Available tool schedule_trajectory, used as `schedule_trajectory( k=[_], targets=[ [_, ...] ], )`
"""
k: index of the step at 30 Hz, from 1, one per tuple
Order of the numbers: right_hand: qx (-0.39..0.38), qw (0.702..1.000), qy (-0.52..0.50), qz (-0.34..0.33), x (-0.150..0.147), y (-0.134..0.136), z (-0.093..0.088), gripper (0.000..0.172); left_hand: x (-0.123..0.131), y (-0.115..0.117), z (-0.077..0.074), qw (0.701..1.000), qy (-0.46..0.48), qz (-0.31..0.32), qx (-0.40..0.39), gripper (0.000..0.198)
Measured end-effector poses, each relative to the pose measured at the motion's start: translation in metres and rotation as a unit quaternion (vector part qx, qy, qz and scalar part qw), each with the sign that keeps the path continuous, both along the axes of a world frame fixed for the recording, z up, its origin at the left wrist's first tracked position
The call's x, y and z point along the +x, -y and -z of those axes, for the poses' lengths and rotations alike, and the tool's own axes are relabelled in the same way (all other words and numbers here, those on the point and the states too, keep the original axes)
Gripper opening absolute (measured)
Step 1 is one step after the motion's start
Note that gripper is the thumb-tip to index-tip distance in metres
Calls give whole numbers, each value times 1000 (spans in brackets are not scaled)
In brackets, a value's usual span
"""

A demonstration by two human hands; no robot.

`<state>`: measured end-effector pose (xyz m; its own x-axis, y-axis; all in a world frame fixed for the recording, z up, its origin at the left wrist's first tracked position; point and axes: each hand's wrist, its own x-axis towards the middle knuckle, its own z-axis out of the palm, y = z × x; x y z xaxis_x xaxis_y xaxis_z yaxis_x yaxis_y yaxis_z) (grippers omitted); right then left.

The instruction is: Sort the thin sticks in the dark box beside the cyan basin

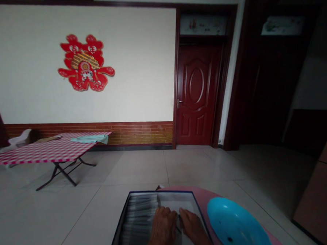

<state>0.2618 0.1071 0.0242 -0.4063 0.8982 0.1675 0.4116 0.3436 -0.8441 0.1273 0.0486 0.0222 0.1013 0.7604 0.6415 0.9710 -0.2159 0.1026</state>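
Note:
A shallow open box (122,221) with dark edges lies at the bottom of the view, holding rows of several thin clear-wrapped items (138,219) on its left side. My left hand (162,228) rests inside the box with its fingers curled down onto the items. My right hand (192,225) lies next to it, fingers bent and pinched near the left hand's fingertips. What the fingers hold is too small to make out.
A bright blue plastic bowl (234,226) sits to the right of the box on a pink round surface (204,197). A folding table (44,150) with a red checked cloth stands at the left. A dark red door (196,95) is ahead across the tiled floor.

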Motion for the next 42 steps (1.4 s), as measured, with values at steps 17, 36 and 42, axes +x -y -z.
schedule_trajectory(
  k=[17,36,42],
  targets=[
    [-6,999,15,-50,1,2,-1,42,-4,0,7,999,-5,27,35,24],
    [-213,955,-187,82,-5,-15,23,54,-12,-4,0,975,164,-29,150,23],
    [-196,962,-178,69,-4,-16,24,53,-8,-2,-1,981,94,-45,162,22]
  ],
)
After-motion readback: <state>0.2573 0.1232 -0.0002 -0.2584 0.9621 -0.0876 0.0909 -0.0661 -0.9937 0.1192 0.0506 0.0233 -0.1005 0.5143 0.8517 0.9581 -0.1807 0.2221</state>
